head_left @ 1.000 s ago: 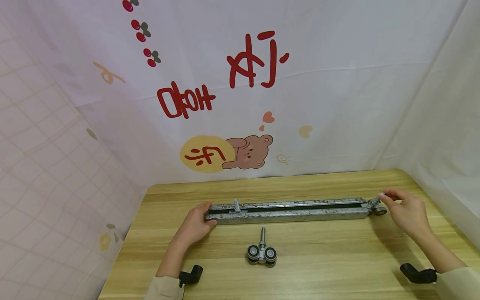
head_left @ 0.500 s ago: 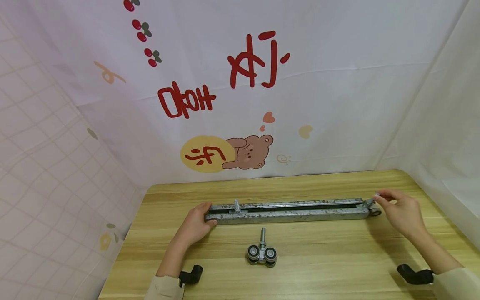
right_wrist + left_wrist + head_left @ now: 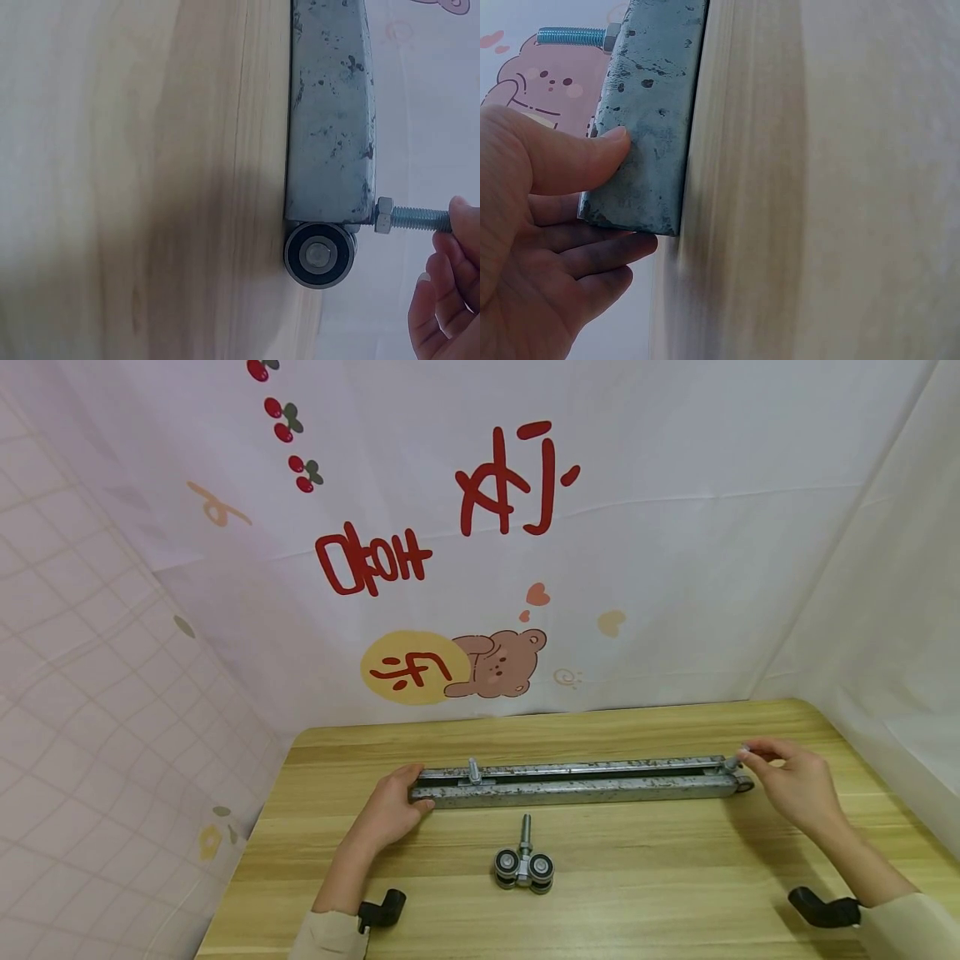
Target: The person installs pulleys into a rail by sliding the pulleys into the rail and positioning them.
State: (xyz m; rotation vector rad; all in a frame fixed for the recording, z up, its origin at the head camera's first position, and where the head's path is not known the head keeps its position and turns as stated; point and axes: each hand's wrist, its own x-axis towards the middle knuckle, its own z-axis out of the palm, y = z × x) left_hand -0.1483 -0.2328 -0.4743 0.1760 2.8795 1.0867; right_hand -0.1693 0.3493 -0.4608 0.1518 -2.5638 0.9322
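A slotted grey metal rail lies across the table, slot upward. My left hand grips its left end, thumb on the near side in the left wrist view. Close to that hand, a bolt of one roller stands up out of the slot. At the right end, my right hand pinches the threaded bolt of a second roller trolley. One of its wheels sticks out just past the rail's end; the rest is inside. A third roller trolley lies on the table in front of the rail.
The wooden table ends at a white cloth wall with printed drawings behind the rail. More cloth hangs at both sides. Black mounts sit at the wrists.
My right hand has moved left, carrying the roller trolley from outside the rail's right end mostly into it. The left hand and the rail have stayed put.
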